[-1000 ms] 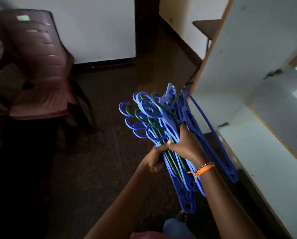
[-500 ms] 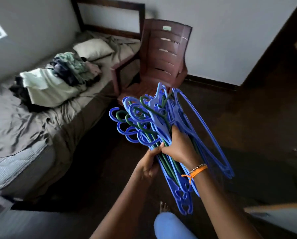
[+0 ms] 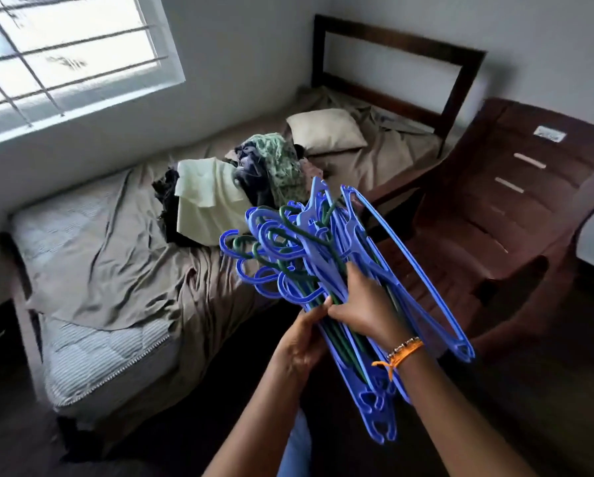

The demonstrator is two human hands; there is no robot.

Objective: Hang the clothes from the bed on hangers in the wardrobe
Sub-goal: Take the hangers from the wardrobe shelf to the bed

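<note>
A thick bundle of blue and green plastic hangers (image 3: 309, 246) is held in front of me, hooks pointing up and left. My right hand (image 3: 364, 308) grips the bundle from above, an orange band on its wrist. My left hand (image 3: 300, 342) grips it from below. Beyond the hangers, a pile of clothes (image 3: 233, 191) lies on the bed (image 3: 109, 256): a pale yellow piece, a green patterned one and dark pieces. The wardrobe is out of view.
A beige pillow (image 3: 326, 130) lies near the dark wooden headboard (image 3: 395, 49). A brown plastic chair (image 3: 516, 218) stands right of the bed, close behind the hangers. A barred window (image 3: 61, 53) is on the left wall. Dark floor (image 3: 547, 407) lies below.
My view has swung left from the wardrobe and chair to the bed and window. Both hands keep the same hold on the hanger bundle.
</note>
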